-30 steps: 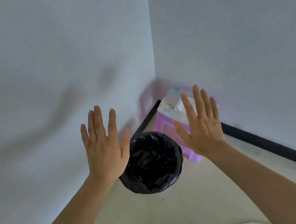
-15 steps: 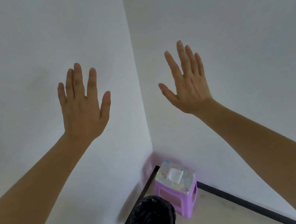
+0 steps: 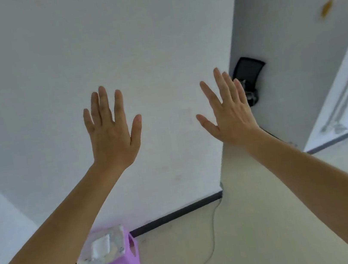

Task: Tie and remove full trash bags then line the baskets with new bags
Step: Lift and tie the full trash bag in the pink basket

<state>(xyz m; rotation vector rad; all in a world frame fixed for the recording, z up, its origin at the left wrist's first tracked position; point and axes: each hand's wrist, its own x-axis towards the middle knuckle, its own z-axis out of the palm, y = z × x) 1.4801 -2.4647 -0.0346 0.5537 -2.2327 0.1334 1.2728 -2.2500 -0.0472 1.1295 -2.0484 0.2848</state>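
Both raised, fingers spread: left hand (image 3: 110,136), right hand (image 3: 230,116).

I see both bare forearms reaching up from the lower corners of the frame toward its middle. My left hand (image 3: 110,132) is raised left of centre, back to the camera, fingers straight and spread, holding nothing. My right hand (image 3: 230,112), right of centre, mirrors it, fingers straight, thumb splayed inward.
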